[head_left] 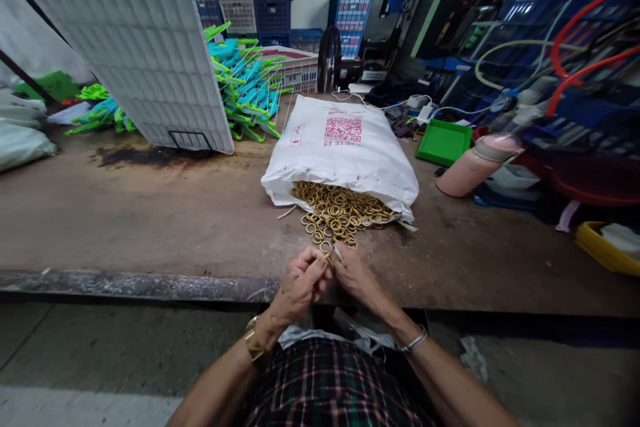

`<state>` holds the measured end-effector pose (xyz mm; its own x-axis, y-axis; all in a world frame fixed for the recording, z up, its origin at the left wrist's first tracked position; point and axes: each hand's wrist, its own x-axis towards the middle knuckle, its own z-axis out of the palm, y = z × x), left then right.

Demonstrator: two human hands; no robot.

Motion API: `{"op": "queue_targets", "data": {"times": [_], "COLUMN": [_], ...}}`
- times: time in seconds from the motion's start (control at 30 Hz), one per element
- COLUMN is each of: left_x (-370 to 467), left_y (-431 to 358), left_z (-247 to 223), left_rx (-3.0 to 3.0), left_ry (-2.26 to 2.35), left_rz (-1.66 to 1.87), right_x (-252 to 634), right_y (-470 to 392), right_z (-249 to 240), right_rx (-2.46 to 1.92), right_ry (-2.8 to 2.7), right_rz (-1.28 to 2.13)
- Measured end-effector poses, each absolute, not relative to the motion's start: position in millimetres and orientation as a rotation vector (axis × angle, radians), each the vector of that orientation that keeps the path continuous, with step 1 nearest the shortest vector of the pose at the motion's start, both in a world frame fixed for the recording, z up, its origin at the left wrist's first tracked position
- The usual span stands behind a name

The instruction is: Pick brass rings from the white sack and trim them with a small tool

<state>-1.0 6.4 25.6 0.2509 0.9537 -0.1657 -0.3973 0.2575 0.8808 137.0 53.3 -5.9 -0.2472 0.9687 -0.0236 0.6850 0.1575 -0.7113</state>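
A white sack (pixel 345 140) with red print lies on the brown table, its mouth facing me. Gold rings (pixel 340 207) spill out of it onto the tabletop in a loose pile. My left hand (pixel 303 283) is closed in a pinch on a gold ring (pixel 328 257) at the table's front edge. Close against it on the right, my right hand (pixel 353 270) is closed too, with a small pale tip showing by its thumb; what it grips is too small to make out.
A white ribbed panel (pixel 145 47) stands at the left, with green and blue plastic parts (pixel 245 83) behind it. On the right are a green tray (pixel 444 141), a pink bottle (pixel 475 167) and a yellow tray (pixel 607 247). A black fan (pixel 330 60) stands at the back.
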Motion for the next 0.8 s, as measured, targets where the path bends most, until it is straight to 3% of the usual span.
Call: {"op": "queue_targets", "data": {"times": [0.2,0.3,0.8], "left_x": [-2.9,-4.1,-8.9], "left_y": [14.3,14.6,10.9], "left_z": [11.5,7.6,-3.7], "left_rx": [0.67,0.666,0.722], "left_ry": [0.785,0.794,0.879], "left_rz": [1.142,1.152,1.088], "right_x": [123.0,119.2,118.0], "right_y": [44.6,39.8,44.8], "right_z": [-1.7,2.1,-6.2], "right_rx": [-1.363,-1.238,-1.27], "right_ry": [-1.377,-1.212,-1.246], "right_rz": [1.634,1.868,1.756]}}
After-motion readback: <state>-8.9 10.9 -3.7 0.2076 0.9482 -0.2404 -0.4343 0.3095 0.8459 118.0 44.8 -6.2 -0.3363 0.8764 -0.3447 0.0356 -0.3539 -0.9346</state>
